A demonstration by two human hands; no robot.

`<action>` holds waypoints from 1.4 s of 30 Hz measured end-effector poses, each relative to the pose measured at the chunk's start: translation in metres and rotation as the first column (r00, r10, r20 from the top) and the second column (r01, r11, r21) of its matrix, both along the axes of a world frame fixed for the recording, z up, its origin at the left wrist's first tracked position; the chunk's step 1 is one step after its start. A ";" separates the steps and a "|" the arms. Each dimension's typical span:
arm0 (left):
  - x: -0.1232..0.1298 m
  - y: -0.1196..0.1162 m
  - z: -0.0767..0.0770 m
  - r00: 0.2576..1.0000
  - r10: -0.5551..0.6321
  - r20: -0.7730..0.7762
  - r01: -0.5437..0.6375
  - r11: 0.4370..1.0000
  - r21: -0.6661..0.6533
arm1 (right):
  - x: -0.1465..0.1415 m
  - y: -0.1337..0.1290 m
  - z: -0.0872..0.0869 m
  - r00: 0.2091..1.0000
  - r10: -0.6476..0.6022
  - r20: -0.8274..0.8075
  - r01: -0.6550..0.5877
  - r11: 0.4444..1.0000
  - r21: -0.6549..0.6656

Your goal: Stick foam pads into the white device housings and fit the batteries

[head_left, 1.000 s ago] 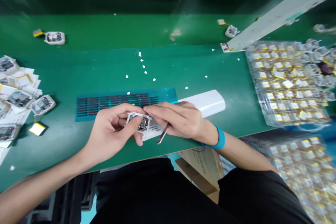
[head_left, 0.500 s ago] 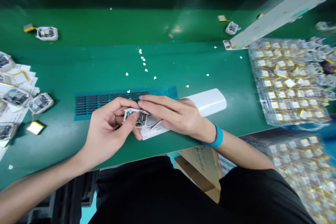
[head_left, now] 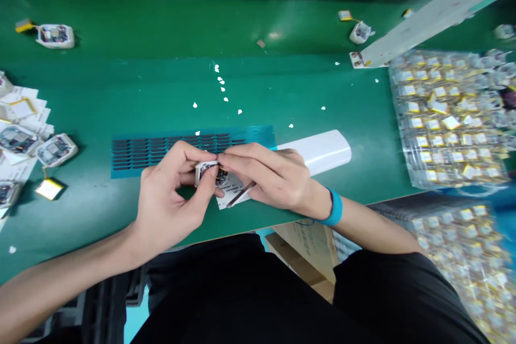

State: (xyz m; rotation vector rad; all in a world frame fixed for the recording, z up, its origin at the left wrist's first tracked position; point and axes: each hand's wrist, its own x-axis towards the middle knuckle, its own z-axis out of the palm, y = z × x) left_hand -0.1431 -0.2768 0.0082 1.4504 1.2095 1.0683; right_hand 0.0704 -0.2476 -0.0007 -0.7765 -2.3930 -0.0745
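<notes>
Left hand (head_left: pixel 174 193): rounded white plastic casing (head_left: pixel 199 173) pinched.
Right hand (head_left: pixel 274 174): thin metallic tool (head_left: pixel 241 194) clasped (tilted).
Tool slip: casing could be scratched.

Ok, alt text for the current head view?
The left hand holds a white-cased circuit unit over a green workbench; the right hand, gripping a metal tool, is at the unit's edge. A loaded clear tray sits at right.

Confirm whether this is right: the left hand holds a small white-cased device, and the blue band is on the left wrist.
Not quite: the head view shows the blue band on the right wrist. The left hand does hold the small white-cased device.
</notes>
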 end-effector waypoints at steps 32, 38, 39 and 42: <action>-0.014 -0.003 0.000 0.959 -0.118 -0.258 0.190 0.943 0.273 | 0.005 0.018 0.012 0.914 -0.037 -0.405 -0.285 0.653 -0.702; -0.020 0.003 -0.008 0.857 -0.296 -0.421 0.491 0.716 0.496 | 0.014 0.028 0.016 0.838 -0.219 -0.500 -0.267 0.634 -0.725; -0.020 0.004 -0.010 0.835 -0.280 -0.474 0.524 0.669 0.527 | 0.016 0.029 0.018 0.863 -0.215 -0.457 -0.246 0.611 -0.752; -0.020 0.005 -0.014 0.783 -0.266 -0.562 0.576 0.652 0.493 | 0.021 0.035 0.022 0.947 -0.016 -0.321 -0.271 0.499 -0.823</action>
